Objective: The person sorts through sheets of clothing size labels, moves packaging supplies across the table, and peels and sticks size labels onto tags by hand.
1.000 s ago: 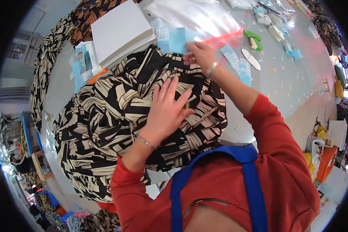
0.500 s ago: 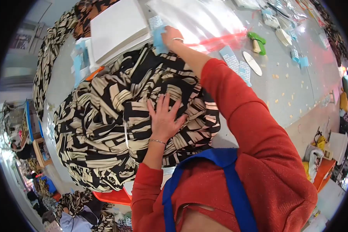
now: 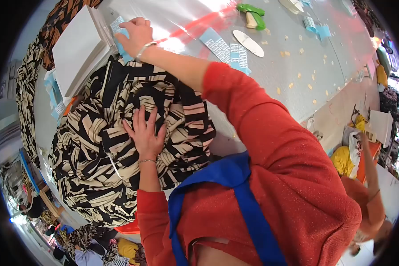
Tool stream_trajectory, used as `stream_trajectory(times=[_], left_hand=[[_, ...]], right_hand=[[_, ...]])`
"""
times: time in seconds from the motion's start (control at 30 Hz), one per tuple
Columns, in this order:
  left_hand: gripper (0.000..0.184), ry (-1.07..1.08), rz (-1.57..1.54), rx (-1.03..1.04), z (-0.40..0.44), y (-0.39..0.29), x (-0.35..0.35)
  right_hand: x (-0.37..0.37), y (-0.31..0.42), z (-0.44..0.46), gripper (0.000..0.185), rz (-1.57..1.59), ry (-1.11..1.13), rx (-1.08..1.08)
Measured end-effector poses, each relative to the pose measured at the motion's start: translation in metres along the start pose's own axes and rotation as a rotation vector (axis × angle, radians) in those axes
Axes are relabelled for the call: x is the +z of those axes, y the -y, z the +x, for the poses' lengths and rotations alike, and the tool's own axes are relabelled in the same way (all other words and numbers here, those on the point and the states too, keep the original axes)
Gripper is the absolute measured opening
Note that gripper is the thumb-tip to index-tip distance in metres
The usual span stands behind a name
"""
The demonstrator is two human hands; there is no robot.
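A large heap of black-and-beige patterned fabric [image 3: 88, 159] lies bunched on the table in front of me. My left hand [image 3: 145, 135] rests flat on it with the fingers spread. Farther out, my right hand [image 3: 136, 36] has its fingers curled over a light-blue strip of white labels [image 3: 118, 25] at the heap's far edge. The hand covers part of that strip. Just left of it stands a stack of white paper or card [image 3: 77, 48].
Clear plastic bags [image 3: 181, 20] with a red edge lie beyond my right hand. To the right are more blue label sheets [image 3: 219, 46], a white oval piece [image 3: 248, 43] and a green-handled tool [image 3: 251, 17]. Another person [image 3: 365, 199] is at the lower right.
The view has swung to the right, so the table things sit farther left. My right hand's fingers are more curled on the strip. Another person has come into view at right.
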State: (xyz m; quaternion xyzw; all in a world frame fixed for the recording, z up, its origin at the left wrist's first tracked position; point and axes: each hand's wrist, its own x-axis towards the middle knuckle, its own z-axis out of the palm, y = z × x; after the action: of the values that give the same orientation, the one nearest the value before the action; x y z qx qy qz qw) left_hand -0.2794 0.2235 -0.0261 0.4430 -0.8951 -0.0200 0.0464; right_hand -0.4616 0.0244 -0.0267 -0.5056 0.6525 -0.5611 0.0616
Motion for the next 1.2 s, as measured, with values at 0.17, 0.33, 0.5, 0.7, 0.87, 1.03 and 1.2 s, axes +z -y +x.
stream_trajectory(times=[0.17, 0.33, 0.5, 0.7, 0.87, 1.03, 1.2], left_hand=[[0.051, -0.019, 0.050, 0.019, -0.001, -0.001, 0.002], [0.048, -0.038, 0.085, 0.022, -0.001, -0.006, 0.000], [0.042, -0.071, -0.092, -0.046, 0.000, -0.010, 0.000], [0.038, -0.285, -0.256, -0.109, 0.032, -0.081, -0.030], [0.029, -0.227, -0.401, 0.202, 0.049, -0.163, -0.035], [0.024, -0.030, -0.543, 0.341, 0.035, -0.203, -0.024], [0.029, 0.045, -0.549, 0.297, 0.033, -0.211, -0.001]], right_hand=[[-0.134, -0.071, -0.025, 0.023, 0.222, 0.166, -0.008], [-0.277, -0.151, -0.051, 0.035, -0.222, 0.057, 0.240], [-0.322, -0.190, -0.076, 0.057, -0.574, 0.321, 0.386], [-0.305, -0.171, -0.075, 0.068, -0.829, 0.290, 0.301], [-0.296, -0.174, -0.068, 0.062, -0.788, 0.331, 0.350], [-0.297, -0.179, -0.074, 0.056, -0.788, 0.294, 0.292], [-0.303, -0.181, -0.082, 0.052, -0.772, 0.274, 0.230]])
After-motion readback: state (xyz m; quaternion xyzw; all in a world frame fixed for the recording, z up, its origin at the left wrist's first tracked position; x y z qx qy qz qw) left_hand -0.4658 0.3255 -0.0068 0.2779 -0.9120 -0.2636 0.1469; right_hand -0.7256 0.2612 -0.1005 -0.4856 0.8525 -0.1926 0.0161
